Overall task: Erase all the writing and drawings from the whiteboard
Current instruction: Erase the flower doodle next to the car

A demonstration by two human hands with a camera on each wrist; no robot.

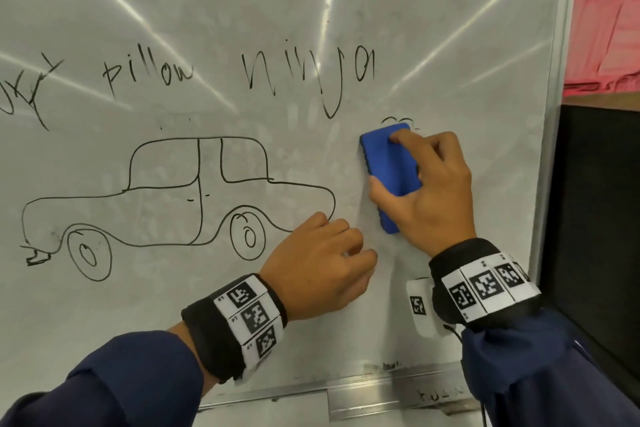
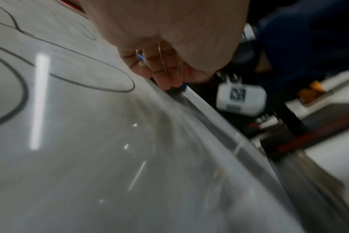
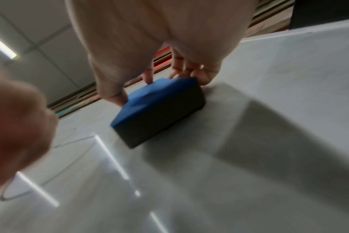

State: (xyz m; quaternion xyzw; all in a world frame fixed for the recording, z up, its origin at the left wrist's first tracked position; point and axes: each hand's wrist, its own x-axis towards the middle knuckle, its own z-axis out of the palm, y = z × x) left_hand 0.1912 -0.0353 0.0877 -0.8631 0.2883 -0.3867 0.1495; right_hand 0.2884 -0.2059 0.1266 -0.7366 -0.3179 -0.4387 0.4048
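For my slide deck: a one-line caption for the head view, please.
Right hand presses a blue eraser on the whiteboard beside a car drawing.

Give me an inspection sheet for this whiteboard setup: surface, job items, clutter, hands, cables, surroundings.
Surface: whiteboard, smudged, glare streaks.
Job's things: car drawing, words "pillow" and "ninja", scribble at left, all unerased; blue eraser flat on the board.
Clutter: faint marks on the bottom tray.
Hands: right hand grips the eraser; left hand rests against the board, curled.
Cables: nothing seen.
Surroundings: pink sheet, dark panel.
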